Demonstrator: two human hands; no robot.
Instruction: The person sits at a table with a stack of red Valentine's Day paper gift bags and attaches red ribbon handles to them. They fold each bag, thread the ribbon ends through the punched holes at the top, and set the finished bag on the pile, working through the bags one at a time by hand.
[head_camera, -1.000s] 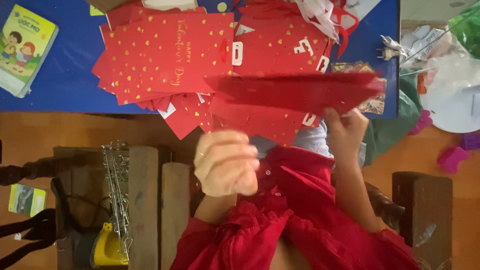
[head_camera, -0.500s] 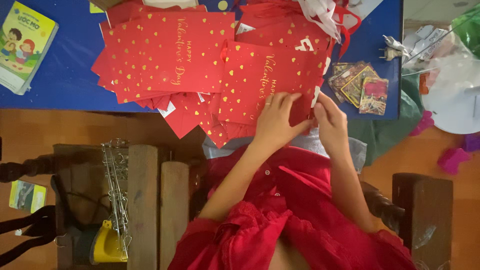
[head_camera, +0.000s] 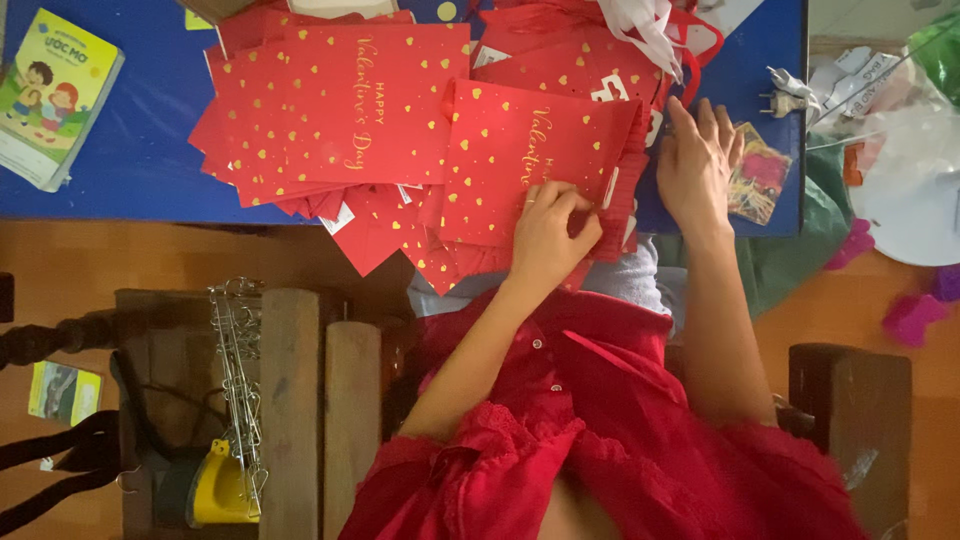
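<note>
Left hand (head_camera: 552, 232) pinches the red bag (head_camera: 535, 170) (edge hidden); right hand (head_camera: 697, 160) lies flat, released.

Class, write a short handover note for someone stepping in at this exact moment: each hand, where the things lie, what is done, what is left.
Left hand: fingers pinching the lower edge of the flat red paper bag.
Right hand: flat on that bag's right edge, holding nothing.
Things: the bag lies on the blue table; a stack of red bags sits to its left; picture cards lie right.
Done: bag laid flat.
Left: the stack looks unsorted.
</note>
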